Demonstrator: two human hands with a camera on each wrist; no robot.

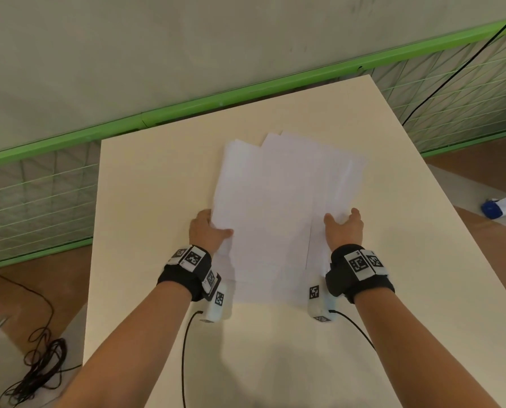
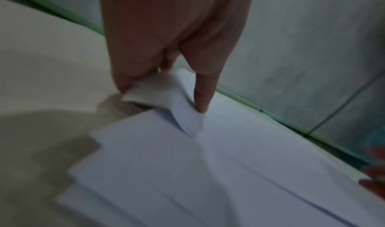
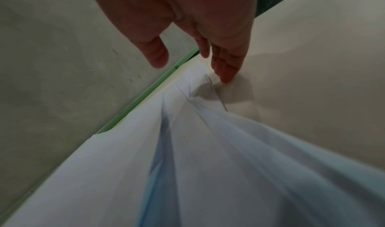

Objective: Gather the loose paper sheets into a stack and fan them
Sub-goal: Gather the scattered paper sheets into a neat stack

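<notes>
Several white paper sheets (image 1: 275,207) lie overlapped and skewed on the cream table (image 1: 145,201), their far corners splayed apart. My left hand (image 1: 216,228) holds the pile's left edge. In the left wrist view the left hand (image 2: 164,98) pinches a buckled fold of the paper sheets (image 2: 187,173) between thumb and fingers. My right hand (image 1: 341,220) sits at the pile's right edge, thumb over the paper. Seen from the right wrist, the right hand (image 3: 191,67) has straight fingers touching the table beside the paper sheets (image 3: 208,164), and its thumb hovers apart.
A green-framed mesh fence (image 1: 187,113) runs behind the table's far edge and along both sides. A tangle of black cable (image 1: 40,366) lies on the floor at the left. A white object with a blue cap (image 1: 493,209) lies off the table's right side.
</notes>
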